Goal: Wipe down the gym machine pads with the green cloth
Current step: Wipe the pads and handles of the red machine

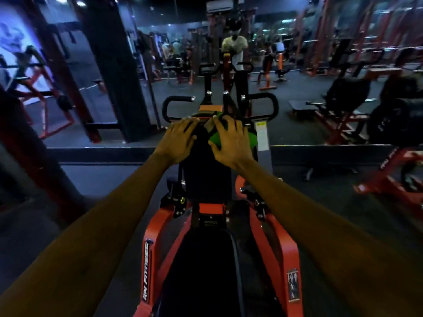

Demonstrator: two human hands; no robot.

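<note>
Bright green cloth (251,140), bunched at the top of the upright black pad (206,175), pressed under the right grip (231,143), fingers spread apart. Left grip (177,143) rests flat beside it, fingers apart. Black handles (174,104) curve just beyond.

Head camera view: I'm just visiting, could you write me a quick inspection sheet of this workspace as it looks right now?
Surface: upright black pad on an orange-framed gym machine; black seat pad below it.
Job's things: green cloth lies at the upright pad's top right, mostly under the right hand.
Clutter: nothing seen.
Grippers (hands): left hand rests on the pad's top, fingers spread; right hand presses the cloth, fingers spread.
Cables: nothing seen.
Surroundings: dim gym, dark floor, other orange machines, a person in a light top further back.
</note>
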